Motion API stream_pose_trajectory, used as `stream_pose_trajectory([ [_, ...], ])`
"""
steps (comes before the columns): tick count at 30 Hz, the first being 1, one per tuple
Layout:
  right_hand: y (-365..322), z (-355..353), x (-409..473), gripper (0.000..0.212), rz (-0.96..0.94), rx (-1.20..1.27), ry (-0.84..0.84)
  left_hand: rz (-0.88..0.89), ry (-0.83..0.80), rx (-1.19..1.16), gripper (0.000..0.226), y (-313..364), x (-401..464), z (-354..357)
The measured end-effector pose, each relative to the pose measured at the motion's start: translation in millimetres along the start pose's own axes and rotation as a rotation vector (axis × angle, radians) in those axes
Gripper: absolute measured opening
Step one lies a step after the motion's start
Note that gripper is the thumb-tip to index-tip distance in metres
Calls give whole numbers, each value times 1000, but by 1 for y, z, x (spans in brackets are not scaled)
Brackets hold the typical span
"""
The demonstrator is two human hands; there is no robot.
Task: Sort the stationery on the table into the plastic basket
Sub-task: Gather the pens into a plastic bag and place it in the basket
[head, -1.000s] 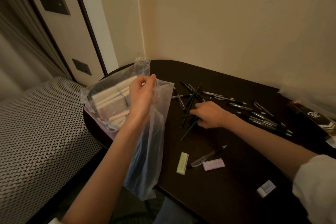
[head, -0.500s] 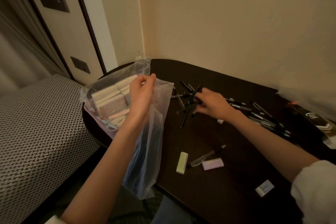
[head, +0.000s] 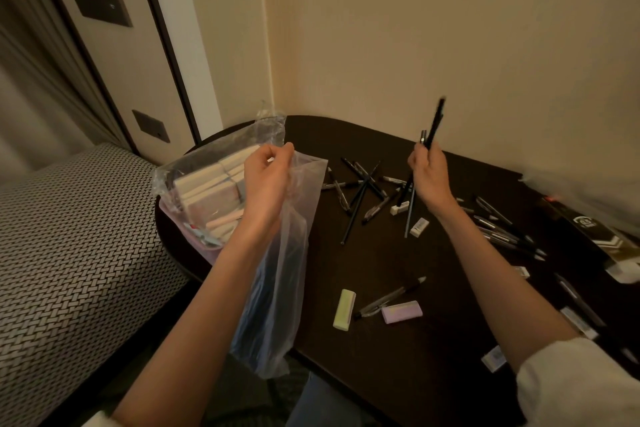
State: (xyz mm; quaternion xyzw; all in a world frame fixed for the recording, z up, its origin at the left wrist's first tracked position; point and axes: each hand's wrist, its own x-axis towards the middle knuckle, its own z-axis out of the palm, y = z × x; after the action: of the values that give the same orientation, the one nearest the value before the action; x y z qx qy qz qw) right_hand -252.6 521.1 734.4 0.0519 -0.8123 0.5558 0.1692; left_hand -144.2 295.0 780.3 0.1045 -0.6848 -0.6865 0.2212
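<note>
- Meanwhile, I am watching the right hand (head: 427, 170) clenching a few black pens (head: 433, 126), lifting them upright above the scattered pens (head: 363, 187) at twelve o'clock on the table (head: 398, 374).
- I am seeing the left hand (head: 266, 177) pinching the clear bag (head: 277, 288) at its mouth, likely keeping it open for them.
- I am finding the plastic basket (head: 207, 246) sitting at nine o'clock, already holding erasers.

A dark table (head: 398, 357) with a rounded far end stands in the corner of the room. At its far left sits a pink basket (head: 194, 239); loose pens (head: 360, 191) lie across the middle and right, with small white erasers (head: 419, 227) among them. Nearer lie a green eraser (head: 344, 309), a purple eraser (head: 401, 312) and a clear pen (head: 388, 298).
</note>
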Motion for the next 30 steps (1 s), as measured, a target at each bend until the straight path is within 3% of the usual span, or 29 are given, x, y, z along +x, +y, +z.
stream_pose_trajectory([
  [5, 3, -8, -10, 17, 106, 281, 28, 0, -6, 4, 24, 1, -1, 0],
  [12, 22, 0, -31, 14, -123, 91, -31, -1, -16, 8, 23, 0, -1, 1],
  [22, 37, 1, -47, 21, 79, 114, -52, 4, -27, 8, 21, -1, -3, 3],
  [26, 36, -1, -44, 31, 110, -127, -94, 3, -30, 7, 21, 2, -4, 4],
  [28, 27, -3, -39, 32, 57, -316, -74, 1, -28, 7, 22, 3, -4, 4],
  [30, 1, -6, -36, 30, -23, -321, -55, 6, -28, 4, 23, 5, -5, 4],
])
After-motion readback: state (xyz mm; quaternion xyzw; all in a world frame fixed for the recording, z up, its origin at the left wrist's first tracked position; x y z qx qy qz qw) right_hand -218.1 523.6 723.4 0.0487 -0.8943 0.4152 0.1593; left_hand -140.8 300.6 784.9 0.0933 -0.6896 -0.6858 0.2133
